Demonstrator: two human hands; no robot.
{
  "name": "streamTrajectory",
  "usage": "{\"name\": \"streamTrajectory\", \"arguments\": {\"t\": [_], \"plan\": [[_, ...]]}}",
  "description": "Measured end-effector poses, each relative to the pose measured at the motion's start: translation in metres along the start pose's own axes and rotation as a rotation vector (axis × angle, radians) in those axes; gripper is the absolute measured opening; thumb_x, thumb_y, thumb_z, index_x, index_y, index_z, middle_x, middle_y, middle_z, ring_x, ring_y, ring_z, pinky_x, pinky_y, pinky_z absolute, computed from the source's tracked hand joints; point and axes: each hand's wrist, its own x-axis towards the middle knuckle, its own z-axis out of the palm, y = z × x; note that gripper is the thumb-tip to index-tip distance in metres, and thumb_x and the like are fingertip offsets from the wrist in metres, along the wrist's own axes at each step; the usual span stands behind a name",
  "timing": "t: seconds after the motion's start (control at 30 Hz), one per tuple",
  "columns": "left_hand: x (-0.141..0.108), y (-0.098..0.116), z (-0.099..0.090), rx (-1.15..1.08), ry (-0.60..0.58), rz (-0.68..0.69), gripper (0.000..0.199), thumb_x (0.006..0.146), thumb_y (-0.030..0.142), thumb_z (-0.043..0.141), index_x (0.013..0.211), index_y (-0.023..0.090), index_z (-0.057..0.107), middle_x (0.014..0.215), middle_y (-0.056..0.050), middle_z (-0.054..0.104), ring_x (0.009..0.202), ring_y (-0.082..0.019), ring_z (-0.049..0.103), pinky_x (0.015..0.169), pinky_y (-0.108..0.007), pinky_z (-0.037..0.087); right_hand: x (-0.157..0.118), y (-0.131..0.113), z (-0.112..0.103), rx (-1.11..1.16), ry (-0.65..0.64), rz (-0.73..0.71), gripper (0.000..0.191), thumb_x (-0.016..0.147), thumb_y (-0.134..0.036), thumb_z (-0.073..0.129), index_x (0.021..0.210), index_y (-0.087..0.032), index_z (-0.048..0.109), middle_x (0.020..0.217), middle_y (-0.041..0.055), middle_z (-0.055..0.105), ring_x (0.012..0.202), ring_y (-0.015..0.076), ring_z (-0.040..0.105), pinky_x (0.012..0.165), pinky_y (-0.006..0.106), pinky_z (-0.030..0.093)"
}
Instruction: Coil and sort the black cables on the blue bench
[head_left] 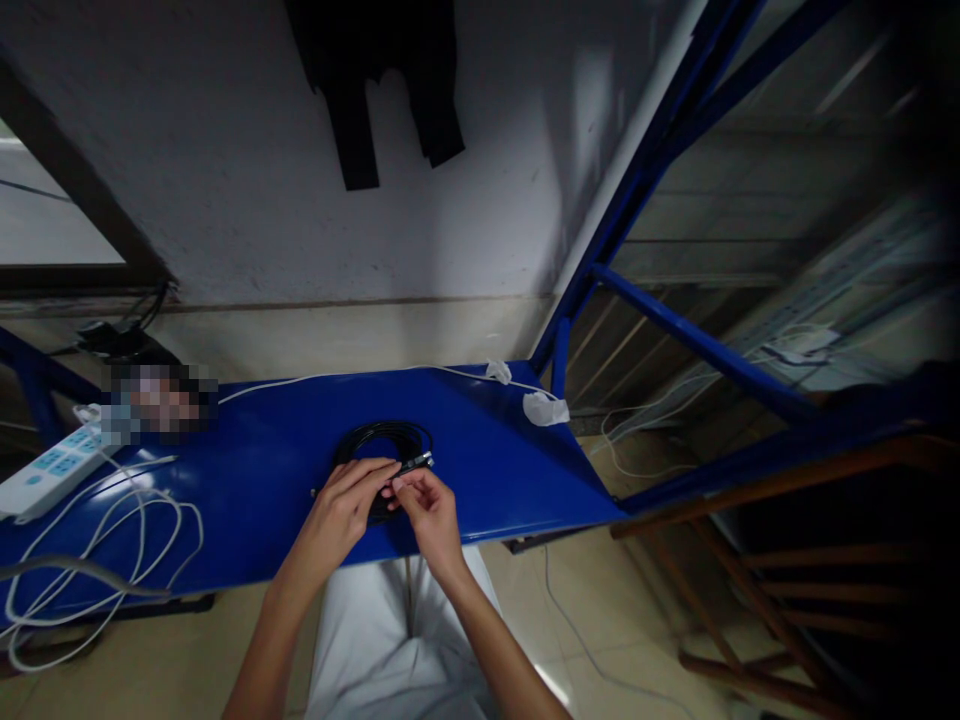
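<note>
A coil of black cable (386, 430) lies on the blue table in front of me. Its plug end (418, 461), with a shiny metal tip, points right just beyond my fingers. My left hand (351, 497) reaches over the left side of the coil, its fingers closed together on the cable near the plug. Close against it, my right hand (430, 508) has thumb and fingers pinched on the same cable just below the plug. The exact grip between the fingertips is partly hidden, and the hands cover the near part of the coil.
At left on the blue table (262, 480) are a white power strip (64, 465) and loose white cable loops (142, 530). A thin white cord runs along the back edge to crumpled white pieces (545, 408). Blue frame bars and a wooden chair (750, 590) stand at right.
</note>
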Motion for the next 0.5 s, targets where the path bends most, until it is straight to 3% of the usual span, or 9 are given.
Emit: {"name": "streamTrajectory", "arguments": {"t": [0.27,0.5], "plan": [[-0.0012,0.0,0.0047,0.002,0.057,0.008,0.042,0.113,0.019,0.048,0.15,0.03,0.066,0.141,-0.01,0.073,0.13,-0.025,0.069,0.111,-0.044,0.055,-0.0013,-0.0015,0.0013,0.053,0.104,0.025,0.033,0.085,-0.047,0.089,0.1,-0.019,0.079,0.086,0.0054,0.079,0.077,0.0203,0.074,0.07,0.031,0.06],[0.0003,0.0008,0.0068,0.012,0.077,0.006,0.043,0.112,0.019,0.05,0.15,0.03,0.066,0.14,-0.009,0.073,0.129,-0.024,0.07,0.11,-0.043,0.055,-0.0011,0.0065,0.0003,0.003,0.183,-0.041,0.029,0.085,-0.044,0.09,0.098,-0.02,0.082,0.083,0.0054,0.079,0.076,0.0204,0.074,0.07,0.031,0.059]]}}
